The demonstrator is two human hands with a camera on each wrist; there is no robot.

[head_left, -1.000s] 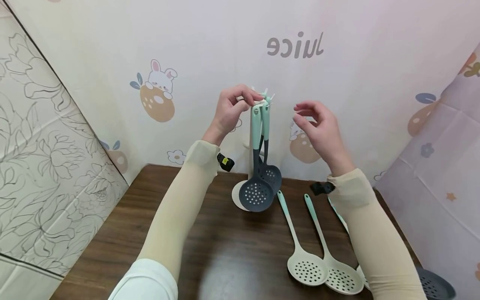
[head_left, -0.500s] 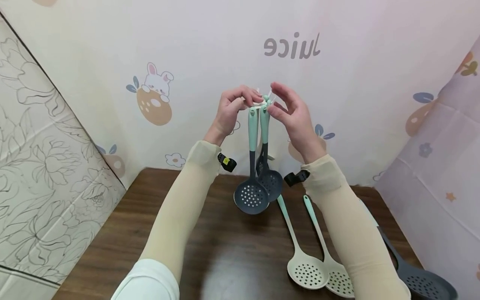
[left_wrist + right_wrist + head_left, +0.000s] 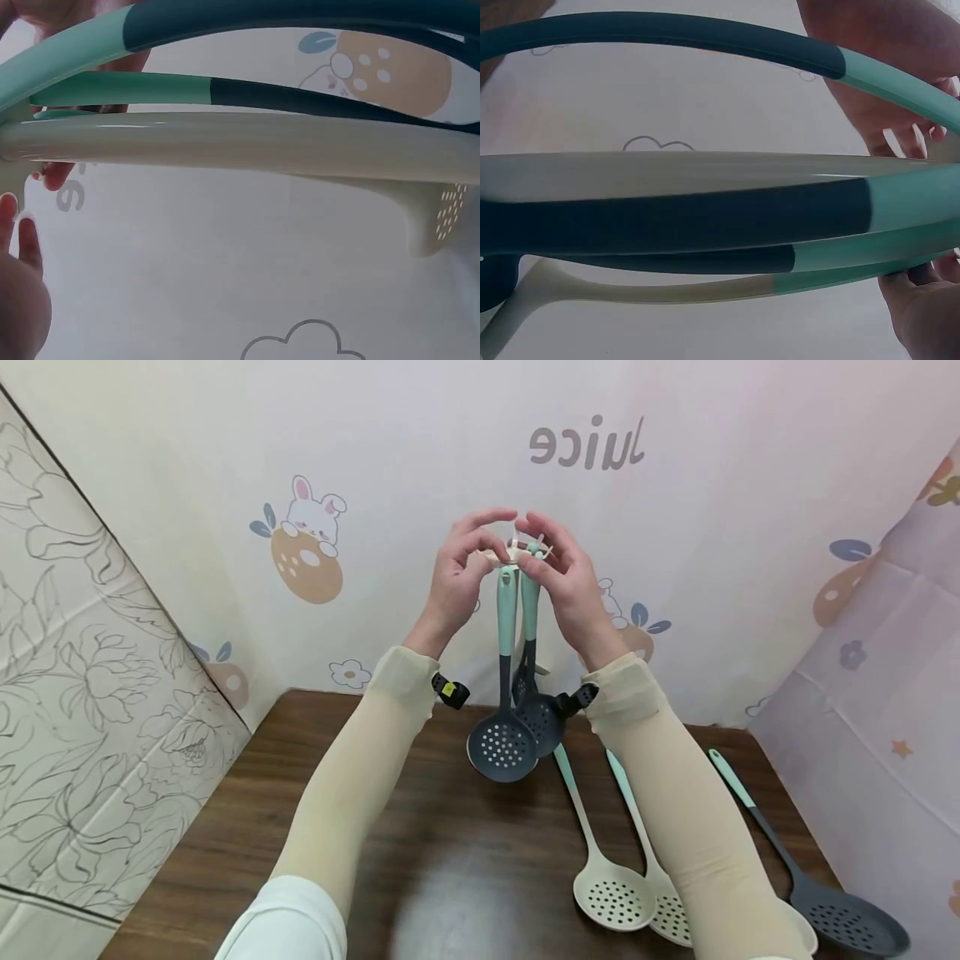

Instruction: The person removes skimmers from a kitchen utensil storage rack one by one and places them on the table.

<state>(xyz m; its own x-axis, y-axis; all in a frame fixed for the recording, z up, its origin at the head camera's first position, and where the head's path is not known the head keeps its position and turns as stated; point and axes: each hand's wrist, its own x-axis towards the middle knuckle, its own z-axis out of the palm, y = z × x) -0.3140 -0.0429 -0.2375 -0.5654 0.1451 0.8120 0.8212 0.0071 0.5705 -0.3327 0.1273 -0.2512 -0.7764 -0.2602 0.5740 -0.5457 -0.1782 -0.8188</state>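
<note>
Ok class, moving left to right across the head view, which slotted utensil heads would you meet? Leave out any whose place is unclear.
Front hanging dark head → hanging dark head behind it → unobstructed pale head → partly hidden pale head → dark head lying at far right.

We see glare [image 3: 457, 910] whitening the near part of a dark wood-grain counter [image 3: 420, 810]. Behind the counter is pale cloth [image 3: 420, 452] printed with rabbits [image 3: 313, 518], fruit [image 3: 296, 568] and mirrored lettering [image 3: 592, 447]; left of it, sheeting [image 3: 97, 593] with outlined flowers [image 3: 191, 747]; right of it, more printed cloth [image 3: 810, 652].
</note>
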